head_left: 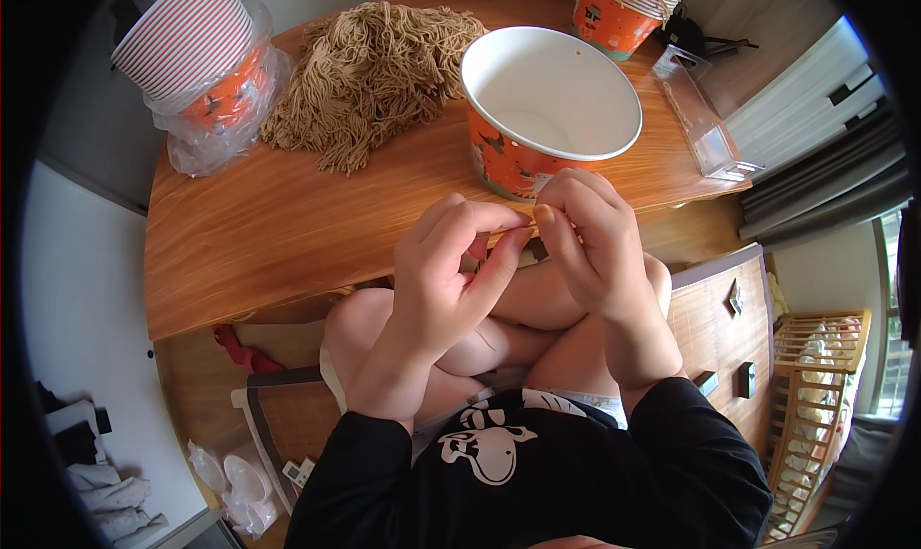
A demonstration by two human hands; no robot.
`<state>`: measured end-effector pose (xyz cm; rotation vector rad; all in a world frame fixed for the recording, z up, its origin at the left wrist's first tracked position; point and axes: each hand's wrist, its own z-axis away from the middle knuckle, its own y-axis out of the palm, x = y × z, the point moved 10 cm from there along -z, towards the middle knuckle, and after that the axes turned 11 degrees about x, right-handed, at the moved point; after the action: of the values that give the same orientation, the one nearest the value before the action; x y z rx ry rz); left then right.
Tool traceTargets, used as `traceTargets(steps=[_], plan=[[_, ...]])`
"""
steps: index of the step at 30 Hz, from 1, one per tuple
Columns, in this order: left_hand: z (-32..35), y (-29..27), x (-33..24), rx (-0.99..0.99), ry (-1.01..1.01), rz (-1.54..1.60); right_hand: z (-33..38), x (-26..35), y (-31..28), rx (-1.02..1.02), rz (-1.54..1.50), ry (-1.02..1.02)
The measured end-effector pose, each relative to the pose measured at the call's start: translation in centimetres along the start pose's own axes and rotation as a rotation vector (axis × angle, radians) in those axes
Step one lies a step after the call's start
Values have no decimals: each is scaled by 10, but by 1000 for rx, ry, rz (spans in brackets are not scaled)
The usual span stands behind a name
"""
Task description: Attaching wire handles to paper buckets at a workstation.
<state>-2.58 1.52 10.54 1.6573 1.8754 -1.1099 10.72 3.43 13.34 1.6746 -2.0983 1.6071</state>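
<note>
In front of my chest, both hands are raised just over the table's near edge with their fingertips almost meeting. My left hand [443, 273] pinches with thumb and forefinger. My right hand [600, 247] is curled, its thumb pressed against the bent forefinger. A thin strand seems to run between the fingertips, too fine to name surely. Right behind the hands an orange printed paper bucket [499, 161] with a white inside stands upright, a small hole near its far rim. To its left lies a heap of tan cords [374, 79].
On the wooden table [249, 252], a stack of striped paper buckets [182, 46] in clear plastic stands far left. Another bucket stack [619, 22], with cord at its rim, is far right. A clear plastic stand [696, 117] lies at the right edge. A wooden crib [811, 405] stands at right.
</note>
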Motion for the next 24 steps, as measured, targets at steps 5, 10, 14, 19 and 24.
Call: traceTargets(steps=[5, 10, 14, 19, 24], plan=[[0, -2, -4, -3, 15, -61, -1, 0, -1, -23, -17, 27], [1, -1, -3, 9, 10, -83, 0, -6, 2, -16, -40, 45], [1, -3, -1, -31, -2, -28, 5, -10, -12, -121, -161, -10], [-2, -5, 4, -55, -29, -9, -1, -2, -46, -263, 251, -56], [-2, -14, 29, -148, -122, -49, -12, -5, -42, -187, 546, 42]])
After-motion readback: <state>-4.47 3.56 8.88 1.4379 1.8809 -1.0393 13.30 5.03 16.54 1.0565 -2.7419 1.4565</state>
